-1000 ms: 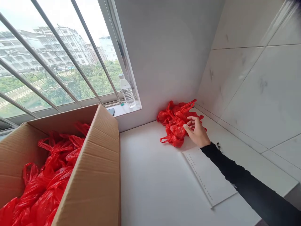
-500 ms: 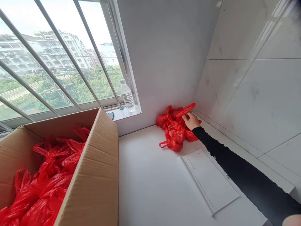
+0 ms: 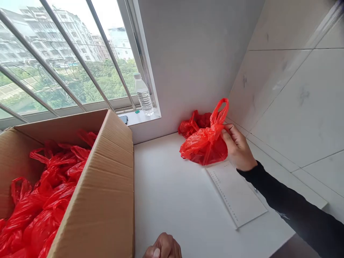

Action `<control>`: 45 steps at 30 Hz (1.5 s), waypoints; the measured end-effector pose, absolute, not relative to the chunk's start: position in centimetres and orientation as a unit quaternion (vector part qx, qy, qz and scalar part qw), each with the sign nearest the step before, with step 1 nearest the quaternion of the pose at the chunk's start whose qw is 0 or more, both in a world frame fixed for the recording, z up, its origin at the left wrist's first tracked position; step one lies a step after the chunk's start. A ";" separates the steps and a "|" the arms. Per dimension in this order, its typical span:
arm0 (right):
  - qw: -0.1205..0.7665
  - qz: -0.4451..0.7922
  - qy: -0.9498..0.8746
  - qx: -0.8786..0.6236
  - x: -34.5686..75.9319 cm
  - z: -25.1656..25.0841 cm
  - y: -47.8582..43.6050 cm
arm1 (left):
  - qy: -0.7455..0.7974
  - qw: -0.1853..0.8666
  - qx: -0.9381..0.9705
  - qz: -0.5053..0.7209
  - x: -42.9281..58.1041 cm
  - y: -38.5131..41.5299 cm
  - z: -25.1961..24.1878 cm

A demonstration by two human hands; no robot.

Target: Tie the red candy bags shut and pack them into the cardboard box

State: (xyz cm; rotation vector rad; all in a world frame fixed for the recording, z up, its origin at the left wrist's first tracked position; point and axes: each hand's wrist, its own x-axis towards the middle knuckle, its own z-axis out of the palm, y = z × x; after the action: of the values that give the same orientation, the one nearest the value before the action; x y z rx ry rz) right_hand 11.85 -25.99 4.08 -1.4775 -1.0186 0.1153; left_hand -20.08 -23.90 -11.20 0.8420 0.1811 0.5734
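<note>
My right hand, in a black sleeve, pinches the gathered neck of a red plastic bag near the wall corner. One handle loop of the bag stands up above the fingers. Behind it, more red bags lie against the wall, partly hidden. Low in the picture, my left hand is curled over the white table; whether anything is inside its fingers cannot be made out.
An open cardboard box full of red bags stands at the left. A white paper pad lies below my right hand. On the sill are a water bottle and a phone, beside the barred window.
My right hand has come nearer with one red bag, lifting it off the pile. My left hand has come into view at the bottom. The view has shifted slightly.
</note>
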 end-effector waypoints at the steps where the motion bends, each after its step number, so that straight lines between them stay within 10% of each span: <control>1: 0.627 0.117 -0.443 -0.631 10.7 3.4 -26.6 | 0.100 0.863 0.408 0.280 -20.0 -23.5 -10.7; 11: 0.537 0.395 -0.419 -0.617 3.3 -5.8 -31.1 | 0.339 0.631 0.619 0.323 -16.0 -22.4 -5.3; 26: 0.392 0.132 -0.586 -0.697 3.5 -6.0 -31.9 | 0.405 0.358 0.771 0.337 -15.8 -24.1 -6.9; 45: 0.446 0.225 -0.433 -0.750 5.3 -3.5 -34.7 | 0.428 0.280 0.748 0.424 -14.9 -23.9 -5.7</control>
State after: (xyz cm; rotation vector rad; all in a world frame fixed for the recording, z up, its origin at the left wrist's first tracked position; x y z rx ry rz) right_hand 5.32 -34.74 -3.49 -1.8587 -1.0712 0.5573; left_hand -14.87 -23.86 -5.74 2.0042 1.1471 1.1356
